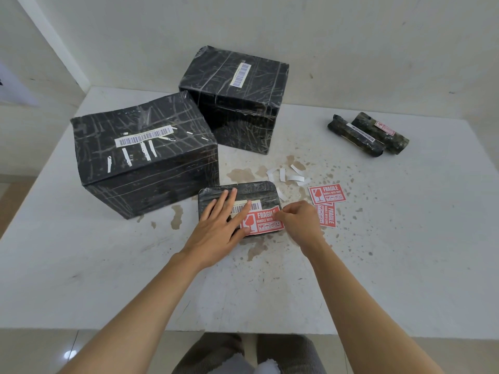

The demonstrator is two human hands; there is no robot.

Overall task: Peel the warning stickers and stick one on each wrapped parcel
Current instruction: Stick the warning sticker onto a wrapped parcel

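Reaching over the bare near edge of the white tabletop (81, 265), both forearms cross a wide uncluttered stretch to the small flat parcel (253, 191) lying near the middle. The left hand (220, 225) lies spread and flat on the parcel's top, fingers fanned over its barcode label. The right hand (298, 218) is curled, its fingertips pressed together on the right end of a red fragile sticker (260, 222) that lies along the parcel's near edge, slightly overhanging it. Just beside the right hand, two spare stickers (327, 201) rest on the stained surface, one partly over the other. Beyond the parcel lie scattered white backing strips (290, 175). To the left stands a large wrapped box (145, 155), its corner close to the small parcel; behind it stands a second box (237, 95) by the wall. Far right, well apart, two wrapped rolls (370, 134) lie touching, with open room around them.
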